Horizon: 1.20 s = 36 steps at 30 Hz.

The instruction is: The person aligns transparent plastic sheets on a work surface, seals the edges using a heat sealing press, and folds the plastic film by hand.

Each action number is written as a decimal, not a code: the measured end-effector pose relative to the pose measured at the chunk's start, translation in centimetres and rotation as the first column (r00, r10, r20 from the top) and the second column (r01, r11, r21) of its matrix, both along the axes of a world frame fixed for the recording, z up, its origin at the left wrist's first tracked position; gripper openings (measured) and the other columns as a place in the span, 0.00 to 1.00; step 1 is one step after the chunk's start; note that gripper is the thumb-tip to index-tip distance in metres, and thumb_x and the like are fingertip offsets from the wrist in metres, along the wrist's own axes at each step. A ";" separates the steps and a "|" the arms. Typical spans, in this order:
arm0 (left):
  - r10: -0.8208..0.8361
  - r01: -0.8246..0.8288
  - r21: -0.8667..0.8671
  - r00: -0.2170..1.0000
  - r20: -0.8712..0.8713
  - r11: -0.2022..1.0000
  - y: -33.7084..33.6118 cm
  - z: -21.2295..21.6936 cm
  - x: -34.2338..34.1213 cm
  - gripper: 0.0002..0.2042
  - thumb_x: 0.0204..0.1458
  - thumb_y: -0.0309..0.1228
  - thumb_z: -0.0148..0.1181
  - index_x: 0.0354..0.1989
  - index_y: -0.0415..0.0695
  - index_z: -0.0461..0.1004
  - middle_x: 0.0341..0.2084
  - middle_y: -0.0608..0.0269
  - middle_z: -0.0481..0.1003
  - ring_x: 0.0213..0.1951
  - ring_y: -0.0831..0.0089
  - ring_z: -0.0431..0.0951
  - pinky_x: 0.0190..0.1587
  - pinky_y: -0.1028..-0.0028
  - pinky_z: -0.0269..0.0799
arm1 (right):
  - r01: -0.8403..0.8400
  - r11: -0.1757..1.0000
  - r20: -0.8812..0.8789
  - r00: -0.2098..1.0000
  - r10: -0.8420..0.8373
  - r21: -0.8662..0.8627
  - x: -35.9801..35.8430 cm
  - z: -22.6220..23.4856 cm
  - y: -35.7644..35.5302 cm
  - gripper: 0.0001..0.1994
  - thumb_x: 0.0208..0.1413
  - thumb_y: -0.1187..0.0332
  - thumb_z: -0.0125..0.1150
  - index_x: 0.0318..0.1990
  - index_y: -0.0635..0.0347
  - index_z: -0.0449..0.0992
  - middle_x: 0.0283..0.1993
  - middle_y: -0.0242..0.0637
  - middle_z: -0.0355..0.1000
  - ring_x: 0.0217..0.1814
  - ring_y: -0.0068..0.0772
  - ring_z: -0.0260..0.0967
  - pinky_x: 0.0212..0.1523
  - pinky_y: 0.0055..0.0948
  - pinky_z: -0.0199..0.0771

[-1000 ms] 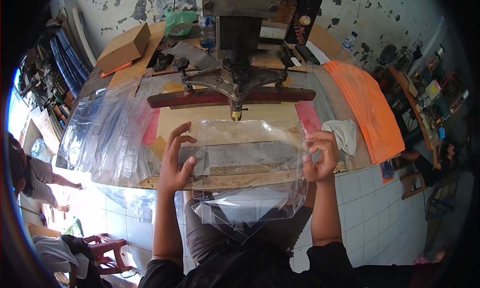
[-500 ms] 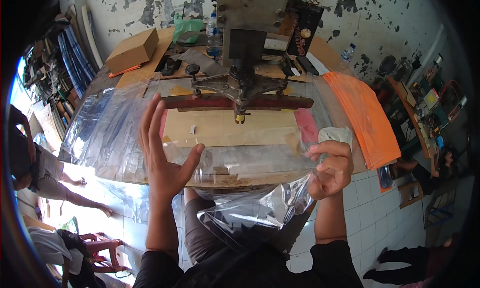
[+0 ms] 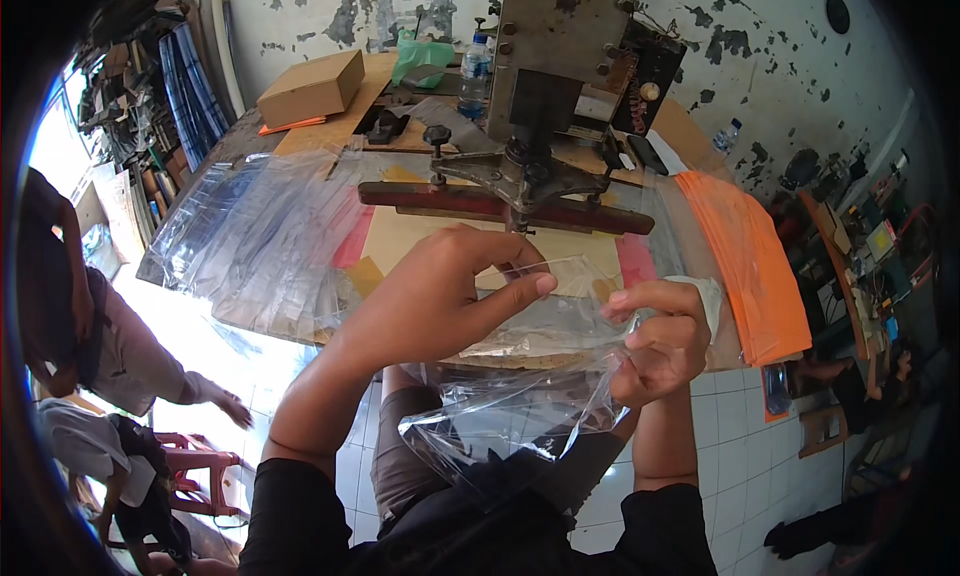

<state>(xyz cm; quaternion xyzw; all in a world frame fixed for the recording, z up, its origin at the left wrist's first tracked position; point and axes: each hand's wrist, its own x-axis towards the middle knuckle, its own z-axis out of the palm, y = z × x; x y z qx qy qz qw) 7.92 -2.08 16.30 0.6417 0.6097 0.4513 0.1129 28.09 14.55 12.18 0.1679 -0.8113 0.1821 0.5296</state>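
The right hand (image 3: pixel 660 341) has its fingers bent and closed on the side edge of a transparent, thin, shiny plastic film (image 3: pixel 510 416). This film is between and below the fingers of both hands; its lower part hangs in loose, bright folds over the lap, in front of the table edge. The left hand (image 3: pixel 450 291) is turned inward, with its thumb stretched toward the right fingers and its forefinger bent above the thumb. The upper edge of the film passes close to these two left fingertips, but I cannot tell if they are pinching it. The two hands are near each other and do not touch.

Just beyond the left fingers is the long, dark red metal bar (image 3: pixel 480 203) of a press, and under it lies a flat, cream-coloured board (image 3: pixel 400 238). A short pink strip (image 3: pixel 634 256) lies just beyond the right fingertips. Immediately behind the right knuckles is a crumpled, white cloth (image 3: pixel 711 301), and further to the right of them lies a thick stack of bright orange sheets (image 3: pixel 750 276). To the left of the left fingers, a wide pile of clear plastic sheets (image 3: pixel 265 241) covers the table. Well beyond the left fingers stand a brown, rectangular cardboard box (image 3: pixel 312 91), a light green plastic bag (image 3: pixel 422 61) and a clear plastic bottle with a blue cap (image 3: pixel 474 81).
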 end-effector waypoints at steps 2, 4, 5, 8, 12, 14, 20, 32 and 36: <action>-0.020 0.021 -0.034 0.999 0.046 0.999 0.0 0.2 0.1 0.11 0.60 0.35 0.68 0.38 0.38 0.81 0.31 0.59 0.83 0.38 0.69 0.82 0.46 0.69 0.74 | 0.003 1.000 0.001 1.000 -0.003 -0.010 0.2 -0.1 0.1 0.15 0.39 0.73 0.65 0.38 0.56 0.71 0.46 0.48 0.78 0.38 0.37 0.77 0.36 0.30 0.79; -0.044 0.050 -0.067 0.995 0.093 0.996 0.1 0.3 0.3 0.10 0.60 0.34 0.68 0.37 0.38 0.82 0.31 0.60 0.83 0.37 0.72 0.82 0.45 0.70 0.74 | 0.012 1.000 0.001 1.000 -0.012 -0.020 0.5 -0.4 0.1 0.16 0.38 0.73 0.65 0.38 0.56 0.71 0.46 0.49 0.78 0.38 0.38 0.78 0.37 0.31 0.80; -0.030 0.041 -0.090 0.993 0.118 0.995 0.1 0.3 0.4 0.09 0.59 0.33 0.69 0.37 0.38 0.82 0.31 0.62 0.83 0.36 0.74 0.82 0.45 0.70 0.74 | 0.005 0.999 0.009 1.000 -0.004 -0.038 0.6 -0.5 0.2 0.16 0.38 0.73 0.65 0.38 0.56 0.71 0.46 0.49 0.78 0.39 0.38 0.78 0.38 0.32 0.80; -0.006 0.020 -0.101 0.990 0.139 0.995 0.2 0.3 0.7 0.08 0.58 0.32 0.70 0.37 0.39 0.83 0.31 0.63 0.84 0.36 0.76 0.81 0.45 0.72 0.75 | -0.007 0.999 0.015 1.000 0.008 -0.046 0.9 -0.7 0.4 0.15 0.40 0.71 0.65 0.39 0.56 0.71 0.46 0.50 0.78 0.41 0.39 0.77 0.39 0.33 0.79; 0.023 -0.016 -0.069 0.994 0.110 0.998 0.6 0.0 0.8 0.08 0.57 0.32 0.72 0.37 0.40 0.83 0.31 0.64 0.84 0.37 0.77 0.82 0.46 0.73 0.75 | -0.088 0.994 0.071 0.993 0.092 -0.057 1.4 0.9 0.4 0.16 0.50 0.63 0.63 0.45 0.59 0.74 0.47 0.49 0.78 0.44 0.37 0.77 0.43 0.33 0.77; 0.020 -0.014 -0.064 0.995 0.101 0.998 0.9 -0.2 1.0 0.08 0.57 0.32 0.72 0.37 0.39 0.83 0.31 0.63 0.84 0.37 0.76 0.82 0.46 0.73 0.75 | -0.056 0.968 0.075 0.994 0.076 -0.246 1.7 1.3 -0.1 0.17 0.54 0.60 0.62 0.47 0.60 0.75 0.48 0.48 0.78 0.45 0.36 0.77 0.45 0.32 0.76; 0.050 -0.044 -0.093 0.997 0.063 0.995 1.6 -0.3 2.0 0.09 0.57 0.32 0.71 0.38 0.39 0.83 0.30 0.61 0.83 0.36 0.75 0.82 0.43 0.72 0.75 | 0.322 0.851 0.622 0.783 0.006 -0.414 2.0 6.2 -1.9 0.20 0.63 0.60 0.63 0.52 0.71 0.79 0.46 0.42 0.81 0.48 0.28 0.78 0.50 0.28 0.75; 0.178 -0.220 -0.279 0.970 -0.166 0.935 -1.2 -5.0 -6.0 0.13 0.54 0.36 0.74 0.40 0.40 0.82 0.32 0.61 0.84 0.36 0.71 0.84 0.43 0.72 0.78 | 0.411 0.628 0.615 0.776 0.139 -0.661 3.7 3.2 5.0 0.08 0.66 0.71 0.61 0.42 0.69 0.81 0.35 0.37 0.82 0.38 0.20 0.78 0.40 0.23 0.77; 0.143 -0.095 -0.276 0.977 0.160 0.956 -1.4 -9.4 -10.0 0.16 0.54 0.32 0.74 0.46 0.38 0.77 0.32 0.62 0.82 0.35 0.76 0.83 0.41 0.73 0.77 | 0.447 0.558 0.609 0.782 0.135 -0.699 4.2 0.6 8.3 0.08 0.66 0.71 0.62 0.42 0.69 0.81 0.34 0.35 0.82 0.36 0.19 0.77 0.37 0.21 0.75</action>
